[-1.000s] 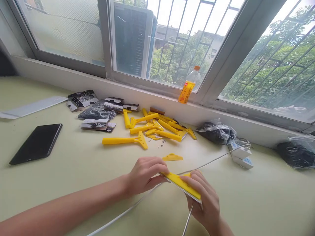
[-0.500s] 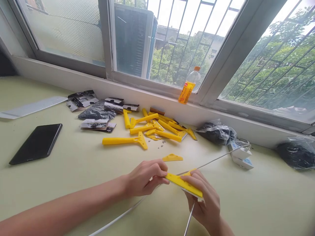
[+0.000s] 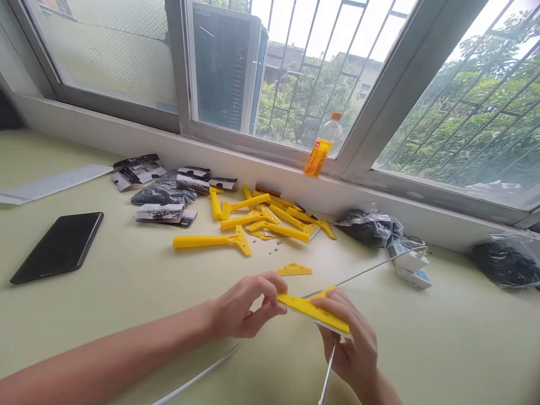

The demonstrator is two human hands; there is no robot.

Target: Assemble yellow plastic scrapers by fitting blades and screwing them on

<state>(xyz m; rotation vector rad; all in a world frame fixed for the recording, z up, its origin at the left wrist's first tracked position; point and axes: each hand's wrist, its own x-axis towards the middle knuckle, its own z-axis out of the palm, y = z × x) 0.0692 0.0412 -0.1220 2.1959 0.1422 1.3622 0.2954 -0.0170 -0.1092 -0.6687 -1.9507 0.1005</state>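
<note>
A yellow scraper (image 3: pixel 314 312) with a thin metal blade along its lower edge is held between both hands. My right hand (image 3: pixel 358 343) is closed around it, thumb and fingers over the head's right half, hiding most of the handle. A thin, shiny rod or cord (image 3: pixel 327 371) runs down from under this hand; which it is I cannot tell. My left hand (image 3: pixel 251 304) pinches the left end of the head. Just beyond lies a loose yellow clamping plate (image 3: pixel 294 270). Farther off is a yellow scraper handle (image 3: pixel 206 241), with several small screws (image 3: pixel 276 247) to its right.
Several yellow scrapers (image 3: pixel 278 228) lie piled near the windowsill. Cardboard packaging and a dark bag (image 3: pixel 164 191) sit behind left, with a black phone (image 3: pixel 57 247) in front. A white cable (image 3: pixel 371 270) crosses the table from a power strip (image 3: pixel 411 267). A drink bottle (image 3: pixel 319 152) stands on the sill.
The scraper head has shifted slightly left, and more of the blade's edge shows below it at the right. Both hands keep their hold.
</note>
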